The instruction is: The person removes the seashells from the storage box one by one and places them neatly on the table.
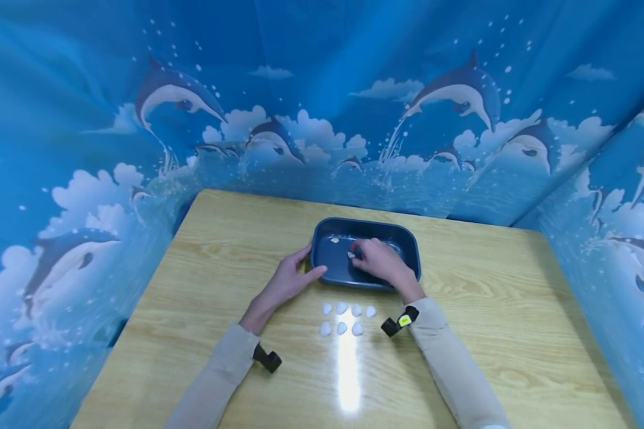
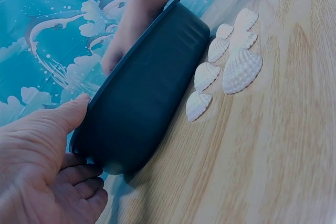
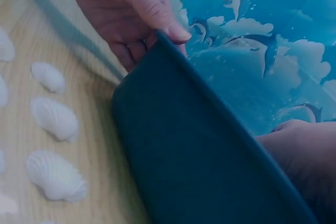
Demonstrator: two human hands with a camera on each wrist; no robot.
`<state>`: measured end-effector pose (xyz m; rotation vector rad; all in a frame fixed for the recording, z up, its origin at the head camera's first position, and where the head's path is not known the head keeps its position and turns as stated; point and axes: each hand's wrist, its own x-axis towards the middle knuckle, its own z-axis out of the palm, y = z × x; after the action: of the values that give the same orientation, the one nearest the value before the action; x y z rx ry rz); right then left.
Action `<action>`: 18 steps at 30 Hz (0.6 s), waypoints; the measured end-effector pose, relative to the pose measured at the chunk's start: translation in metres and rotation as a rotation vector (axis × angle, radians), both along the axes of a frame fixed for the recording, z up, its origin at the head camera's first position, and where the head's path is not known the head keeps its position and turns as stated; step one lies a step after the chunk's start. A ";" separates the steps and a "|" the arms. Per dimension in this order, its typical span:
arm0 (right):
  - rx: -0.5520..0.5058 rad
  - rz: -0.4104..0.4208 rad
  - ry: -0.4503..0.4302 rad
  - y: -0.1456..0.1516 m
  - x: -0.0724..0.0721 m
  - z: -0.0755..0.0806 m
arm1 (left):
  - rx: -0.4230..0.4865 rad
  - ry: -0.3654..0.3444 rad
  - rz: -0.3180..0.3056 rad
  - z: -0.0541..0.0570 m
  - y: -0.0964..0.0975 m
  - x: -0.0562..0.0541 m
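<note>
A dark blue rectangular dish (image 1: 361,285) with rounded corners stands on the wooden table. My left hand (image 1: 288,279) holds its left end, the thumb at the rim and the other fingers against the outer wall, as the left wrist view shows. Reaching inside the dish, my right hand (image 1: 379,261) pinches a small white seashell (image 1: 351,255) between thumb and fingers. Another white shell (image 1: 335,240) lies in the dish near its back left. In both wrist views the dish wall hides the right fingertips.
Several ribbed white shells (image 1: 342,308) lie in two rows on the table in front of the dish, between my forearms. Behind the table (image 1: 488,286) hangs a blue curtain (image 1: 311,71) printed with dolphins. Each wrist wears a small black camera.
</note>
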<state>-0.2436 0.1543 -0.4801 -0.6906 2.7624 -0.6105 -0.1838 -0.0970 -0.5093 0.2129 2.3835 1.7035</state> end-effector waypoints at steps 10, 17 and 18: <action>-0.009 -0.005 0.030 0.000 -0.002 -0.010 | -0.004 -0.002 -0.004 -0.003 0.000 -0.001; -0.011 0.018 0.048 -0.003 -0.005 -0.009 | -0.008 0.013 -0.002 -0.001 -0.002 -0.001; -0.015 0.015 0.046 -0.003 -0.006 -0.009 | -0.008 0.011 -0.004 -0.002 -0.002 -0.001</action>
<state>-0.2495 0.1513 -0.4894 -0.7376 2.7949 -0.6211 -0.1851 -0.0985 -0.5109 0.2267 2.3959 1.6950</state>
